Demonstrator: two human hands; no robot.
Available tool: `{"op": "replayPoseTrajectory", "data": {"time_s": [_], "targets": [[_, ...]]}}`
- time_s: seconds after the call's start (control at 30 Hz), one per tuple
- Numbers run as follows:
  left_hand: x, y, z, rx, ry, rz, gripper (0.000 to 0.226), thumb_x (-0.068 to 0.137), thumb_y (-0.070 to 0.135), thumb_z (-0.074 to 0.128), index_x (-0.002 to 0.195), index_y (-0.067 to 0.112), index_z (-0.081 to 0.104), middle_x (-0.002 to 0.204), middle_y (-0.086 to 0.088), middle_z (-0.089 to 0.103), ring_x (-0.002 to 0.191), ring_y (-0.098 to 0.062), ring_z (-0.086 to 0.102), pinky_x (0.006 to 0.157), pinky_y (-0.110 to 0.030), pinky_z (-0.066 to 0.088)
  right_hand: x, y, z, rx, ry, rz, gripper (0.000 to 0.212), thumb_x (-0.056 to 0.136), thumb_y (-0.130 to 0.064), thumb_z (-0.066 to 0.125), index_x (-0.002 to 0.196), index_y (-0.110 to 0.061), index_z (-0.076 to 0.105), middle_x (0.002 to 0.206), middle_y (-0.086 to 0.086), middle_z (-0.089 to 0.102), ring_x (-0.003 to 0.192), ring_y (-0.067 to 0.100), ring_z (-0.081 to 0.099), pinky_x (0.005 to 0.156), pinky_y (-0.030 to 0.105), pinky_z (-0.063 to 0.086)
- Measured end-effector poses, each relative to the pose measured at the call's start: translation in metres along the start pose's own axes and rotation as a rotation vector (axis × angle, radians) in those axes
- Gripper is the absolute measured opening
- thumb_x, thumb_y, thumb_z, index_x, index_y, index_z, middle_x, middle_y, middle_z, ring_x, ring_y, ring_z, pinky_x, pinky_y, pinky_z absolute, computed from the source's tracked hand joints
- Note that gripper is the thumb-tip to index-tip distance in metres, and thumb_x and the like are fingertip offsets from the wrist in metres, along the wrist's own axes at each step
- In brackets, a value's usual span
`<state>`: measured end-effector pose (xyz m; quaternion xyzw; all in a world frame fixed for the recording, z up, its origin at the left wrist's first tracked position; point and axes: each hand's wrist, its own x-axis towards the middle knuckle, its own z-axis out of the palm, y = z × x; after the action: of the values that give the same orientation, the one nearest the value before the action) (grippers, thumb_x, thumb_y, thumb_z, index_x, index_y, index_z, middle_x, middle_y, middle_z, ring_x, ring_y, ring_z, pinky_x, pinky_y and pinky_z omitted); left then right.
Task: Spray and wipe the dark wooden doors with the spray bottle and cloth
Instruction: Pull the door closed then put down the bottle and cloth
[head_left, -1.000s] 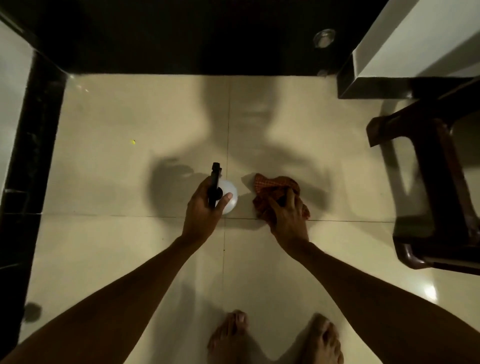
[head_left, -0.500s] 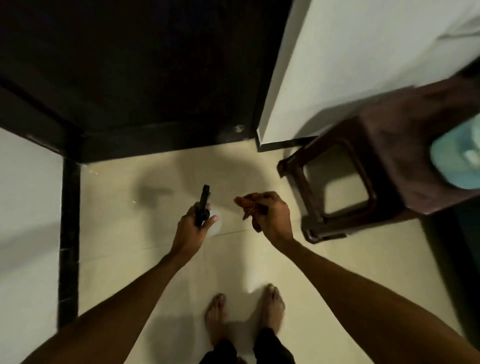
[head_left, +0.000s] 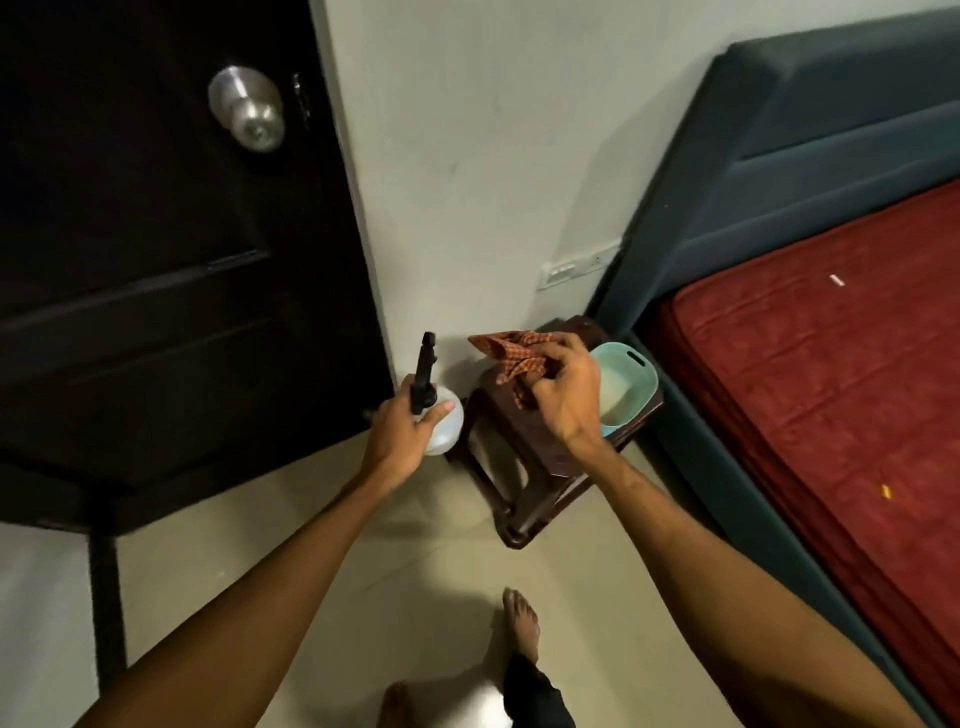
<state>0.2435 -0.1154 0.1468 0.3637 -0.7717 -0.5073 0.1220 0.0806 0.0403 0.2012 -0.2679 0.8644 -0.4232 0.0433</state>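
Note:
A dark wooden door (head_left: 156, 249) with a round silver knob (head_left: 248, 109) fills the upper left. My left hand (head_left: 400, 434) grips a spray bottle (head_left: 445, 423) with a clear rounded body and a black trigger head (head_left: 425, 371) that points up, close to the door's lower right edge. To its right, my right hand (head_left: 566, 397) holds a crumpled orange checked cloth (head_left: 514, 353) in the air in front of the white wall. Both arms reach forward at about the same height.
A dark brown stool (head_left: 524, 499) stands by the wall under my right hand and carries a light blue tub (head_left: 636, 395). A bed with a teal frame (head_left: 779, 171) and a red mattress (head_left: 831, 364) fills the right. My bare feet stand on the beige tiled floor (head_left: 415, 561).
Both hands have lifted the bottle and cloth off the floor as I stood up. The view swung from the floor up to the door, the stool and the bed.

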Motion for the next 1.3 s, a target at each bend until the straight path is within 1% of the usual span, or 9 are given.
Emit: {"op": "replayPoseTrajectory", "data": {"time_s": [0.17, 0.27, 0.37, 0.47, 0.73, 0.87, 1.0, 1.17, 1.3], "targets": [[0.033, 0.07, 0.079, 0.033, -0.09, 0.05, 0.05, 0.087, 0.052, 0.076, 0.125, 0.02, 0.067, 0.115, -0.006, 0.073, 0.11, -0.029, 0.067, 0.095, -0.045, 0.054, 0.044, 0.07, -0.065, -0.011, 0.078, 0.152, 0.031, 0.081, -0.002, 0.077, 0.111, -0.011, 0.079, 0.12, 0.0, 0.066, 0.108, 0.012, 0.059, 0.103, 0.032, 0.048], [0.063, 0.083, 0.126, 0.083, -0.143, 0.033, 0.07, 0.077, 0.07, 0.068, 0.131, 0.025, 0.066, 0.119, -0.003, 0.073, 0.114, -0.028, 0.067, 0.098, -0.048, 0.054, 0.065, 0.119, -0.084, -0.043, 0.066, 0.235, 0.031, 0.082, -0.005, 0.079, 0.112, -0.011, 0.079, 0.121, 0.001, 0.066, 0.108, 0.013, 0.061, 0.101, 0.032, 0.05], [0.09, 0.09, 0.162, 0.116, -0.175, 0.006, 0.052, 0.089, 0.042, 0.079, 0.131, 0.015, 0.068, 0.121, -0.008, 0.072, 0.114, -0.029, 0.066, 0.098, -0.042, 0.053, 0.08, 0.161, -0.085, -0.056, 0.04, 0.317, 0.029, 0.081, -0.008, 0.081, 0.11, -0.01, 0.079, 0.121, 0.004, 0.067, 0.111, 0.021, 0.063, 0.095, 0.025, 0.048], [0.116, 0.083, 0.188, 0.128, -0.176, -0.017, 0.044, 0.091, 0.028, 0.079, 0.13, 0.01, 0.069, 0.123, -0.012, 0.071, 0.115, -0.032, 0.065, 0.096, -0.039, 0.051, 0.089, 0.193, -0.076, -0.018, 0.022, 0.401, 0.027, 0.084, -0.01, 0.081, 0.11, -0.01, 0.079, 0.126, 0.006, 0.067, 0.119, 0.023, 0.06, 0.104, 0.034, 0.05], [0.19, 0.0, 0.25, 0.183, -0.227, -0.122, 0.084, 0.079, 0.064, 0.071, 0.145, 0.014, 0.057, 0.139, -0.01, 0.064, 0.131, -0.032, 0.057, 0.107, -0.054, 0.05, 0.109, 0.281, -0.001, -0.1, -0.154, 0.51, 0.03, 0.093, -0.008, 0.069, 0.122, -0.01, 0.072, 0.139, 0.008, 0.055, 0.125, 0.024, 0.054, 0.103, 0.019, 0.038], [0.204, -0.028, 0.273, 0.162, -0.231, -0.116, 0.069, 0.089, 0.039, 0.08, 0.145, 0.006, 0.056, 0.136, -0.012, 0.067, 0.129, -0.029, 0.06, 0.106, -0.035, 0.048, 0.12, 0.315, 0.042, -0.189, -0.397, 0.556, 0.042, 0.092, -0.009, 0.065, 0.134, -0.008, 0.064, 0.154, 0.018, 0.035, 0.136, 0.037, 0.042, 0.123, 0.034, 0.024], [0.214, -0.034, 0.279, 0.13, -0.22, -0.092, 0.063, 0.091, 0.037, 0.078, 0.143, 0.006, 0.059, 0.131, -0.01, 0.07, 0.125, -0.023, 0.063, 0.101, -0.026, 0.046, 0.124, 0.337, 0.062, -0.261, -0.58, 0.629, 0.041, 0.093, -0.015, 0.064, 0.134, -0.01, 0.064, 0.157, 0.023, 0.024, 0.126, 0.048, 0.049, 0.119, 0.043, 0.035], [0.218, -0.037, 0.275, 0.169, -0.257, -0.075, 0.065, 0.089, 0.033, 0.08, 0.144, 0.005, 0.056, 0.136, -0.012, 0.066, 0.13, -0.029, 0.06, 0.109, -0.037, 0.048, 0.127, 0.334, 0.06, -0.26, -0.617, 0.612, 0.044, 0.097, -0.014, 0.056, 0.14, -0.021, 0.061, 0.156, 0.02, 0.024, 0.129, 0.048, 0.047, 0.122, 0.046, 0.031], [0.21, -0.024, 0.261, 0.28, -0.335, -0.1, 0.076, 0.088, 0.019, 0.083, 0.152, 0.009, 0.043, 0.15, -0.014, 0.053, 0.14, -0.033, 0.049, 0.112, -0.04, 0.041, 0.123, 0.31, 0.041, -0.261, -0.46, 0.558, 0.042, 0.097, -0.013, 0.056, 0.138, -0.018, 0.064, 0.153, 0.017, 0.037, 0.132, 0.04, 0.046, 0.117, 0.047, 0.037]]}}
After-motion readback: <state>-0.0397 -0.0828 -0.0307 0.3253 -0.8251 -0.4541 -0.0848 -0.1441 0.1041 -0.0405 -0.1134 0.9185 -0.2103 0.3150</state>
